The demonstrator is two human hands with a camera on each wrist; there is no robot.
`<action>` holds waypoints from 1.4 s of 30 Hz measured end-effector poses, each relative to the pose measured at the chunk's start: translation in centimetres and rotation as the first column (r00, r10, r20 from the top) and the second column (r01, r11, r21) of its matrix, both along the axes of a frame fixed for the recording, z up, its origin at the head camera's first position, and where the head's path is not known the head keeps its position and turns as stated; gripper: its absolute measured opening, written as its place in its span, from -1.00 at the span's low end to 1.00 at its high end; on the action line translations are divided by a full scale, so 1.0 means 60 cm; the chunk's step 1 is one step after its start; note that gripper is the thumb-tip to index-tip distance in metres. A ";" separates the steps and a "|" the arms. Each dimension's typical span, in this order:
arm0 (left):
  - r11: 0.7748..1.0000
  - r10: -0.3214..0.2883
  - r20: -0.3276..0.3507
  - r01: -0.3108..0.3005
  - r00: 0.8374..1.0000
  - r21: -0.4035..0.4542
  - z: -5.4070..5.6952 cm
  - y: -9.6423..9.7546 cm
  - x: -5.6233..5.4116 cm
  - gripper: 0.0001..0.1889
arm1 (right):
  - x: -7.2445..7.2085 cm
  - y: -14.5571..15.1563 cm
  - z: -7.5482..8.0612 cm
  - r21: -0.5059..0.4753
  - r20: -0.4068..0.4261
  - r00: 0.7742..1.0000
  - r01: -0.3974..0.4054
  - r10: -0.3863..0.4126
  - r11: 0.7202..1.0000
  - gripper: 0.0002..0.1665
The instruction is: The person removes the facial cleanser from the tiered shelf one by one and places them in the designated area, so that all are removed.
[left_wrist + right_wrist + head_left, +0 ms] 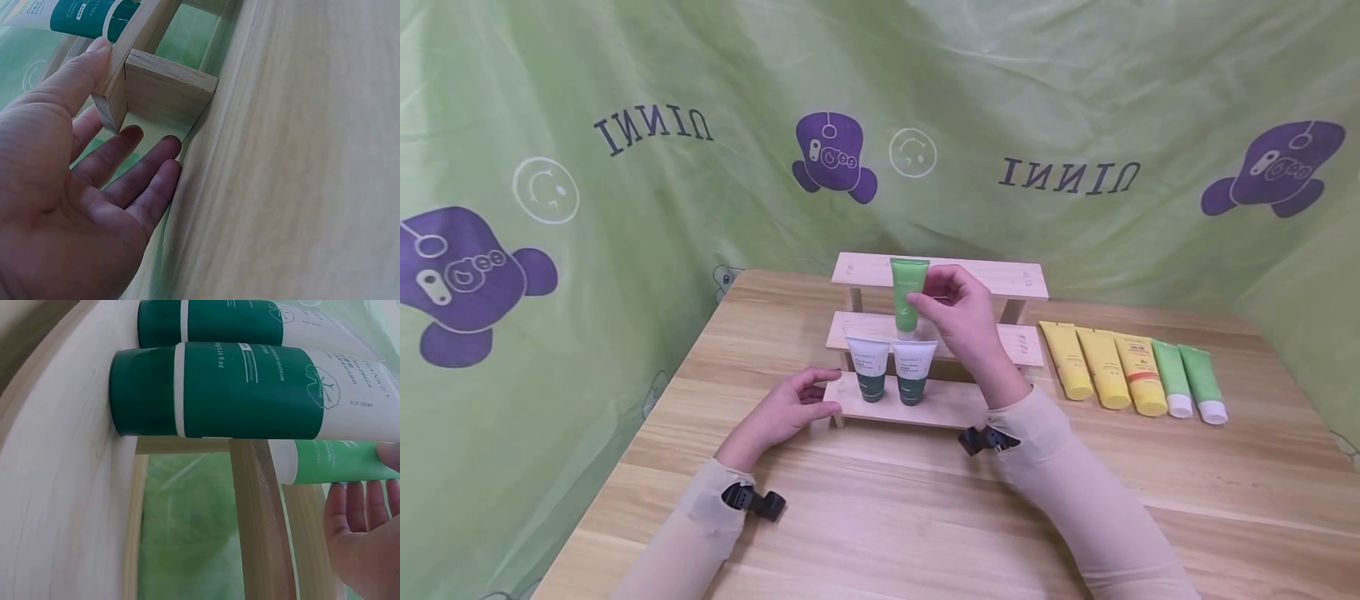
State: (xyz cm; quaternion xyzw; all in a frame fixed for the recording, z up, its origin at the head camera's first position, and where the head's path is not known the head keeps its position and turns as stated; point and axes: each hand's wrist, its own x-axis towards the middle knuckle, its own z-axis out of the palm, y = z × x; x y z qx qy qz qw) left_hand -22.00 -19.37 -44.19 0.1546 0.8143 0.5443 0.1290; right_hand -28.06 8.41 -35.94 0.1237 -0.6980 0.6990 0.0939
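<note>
"INNIU", in flipped letters, is printed twice on the green backdrop point(962, 217) beyond the fingers point(947, 277) of the right hand point(962, 312). On the white-and-dark-green tube point(250, 390) just above them in the right wrist view, "AMINO ACID" can be read. Print on the light-green tube point(907, 292) pinched by them is too small.

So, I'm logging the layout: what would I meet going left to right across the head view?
Left hand, two upright white-and-dark-green plastic tubes, right hand, three flat-lying yellow plastic tubes, two flat-lying green white-capped plastic tubes.
</note>
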 end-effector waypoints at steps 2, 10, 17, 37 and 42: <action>1.000 -0.004 -0.002 0.004 1.000 -0.005 0.002 0.000 0.000 -0.45 | 0.000 0.001 -0.001 -0.014 -0.013 1.000 0.010 -0.011 1.000 -0.58; 1.000 -0.013 -0.008 0.013 1.000 -0.016 0.010 0.005 0.004 -0.44 | -0.001 0.001 0.002 -0.044 -0.047 0.999 0.005 -0.007 0.999 -0.57; 0.999 -0.014 -0.009 0.013 1.000 -0.033 0.002 0.007 -0.001 -0.44 | -0.001 0.003 0.001 -0.051 -0.028 0.999 0.024 -0.026 0.998 -0.58; 1.000 -0.006 -0.035 0.007 0.999 0.012 -0.055 -0.014 -0.026 -0.41 | 0.013 0.040 0.011 -0.085 -0.090 0.990 0.099 -0.107 0.991 -0.67; 1.000 0.004 -0.028 -0.004 1.000 -0.016 -0.053 -0.013 -0.025 -0.42 | 0.015 0.057 0.011 -0.083 -0.080 0.989 0.119 -0.126 0.989 -0.68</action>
